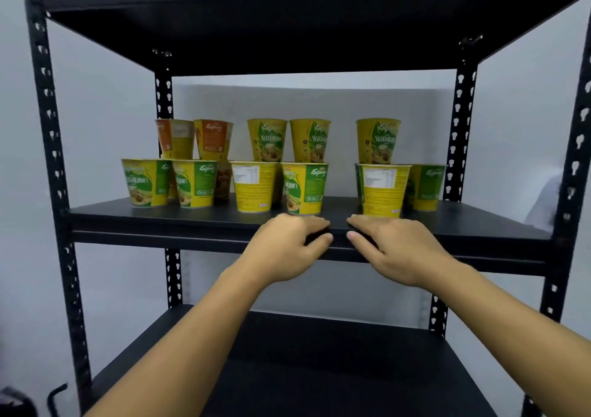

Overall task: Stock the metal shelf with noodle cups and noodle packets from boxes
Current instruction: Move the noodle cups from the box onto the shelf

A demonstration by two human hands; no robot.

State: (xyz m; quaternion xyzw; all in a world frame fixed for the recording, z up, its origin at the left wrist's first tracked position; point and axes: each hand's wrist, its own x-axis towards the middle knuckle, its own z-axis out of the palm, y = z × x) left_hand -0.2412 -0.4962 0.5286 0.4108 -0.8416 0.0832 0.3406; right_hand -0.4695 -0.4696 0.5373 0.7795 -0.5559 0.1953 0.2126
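The black metal shelf (pixel 52 147) stands against a pale wall (pixel 102 122), and everything sits on its middle shelf board (pixel 160 221). Along the front half of that board stands a row of yellow-and-green noodle cups (pixel 146 182), seven or so, some turned so a white nutrition panel faces out, as on the cup nearest the board's centre (pixel 254 186). A reddish-brown cup (pixel 223 179) is tucked in behind the row's left part. Toward the back of the board a higher tier rises: two orange-and-yellow cups (pixel 213 139) at its left and three green "Vegetarian" cups (pixel 310 139) toward its middle and right.

Both bare arms reach to the board's front edge. The left hand (pixel 287 247) has its fingers (pixel 316 223) laid on top of the board and its thumb against the front lip, clasping the edge. The right hand (pixel 395 247) clasps the edge the same way, just beside the left, with a small gap between them. Neither hand touches a cup; the closest cup (pixel 382 189) stands just behind the right fingers.

No noodle packets or boxes show.
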